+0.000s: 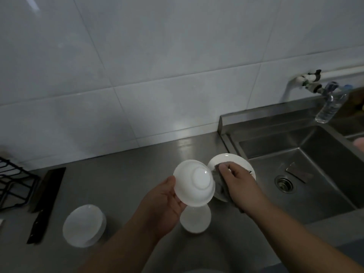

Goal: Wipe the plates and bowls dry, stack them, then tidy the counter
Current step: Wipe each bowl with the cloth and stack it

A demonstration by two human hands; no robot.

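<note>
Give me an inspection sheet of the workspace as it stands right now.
Surface: steel counter, dimly lit.
Job's things: white bowl held with its underside to the camera; plate behind the right hand, by the sink; second bowl on the counter below; stack of white dishes at left.
Clutter: cleaver and black wire rack at left; water bottle behind the sink.
Hands: left hand holds the white bowl; right hand grips a grey cloth beside it.
Cables: nothing seen.
Surroundings: white tiled wall, sink, tap.
</note>
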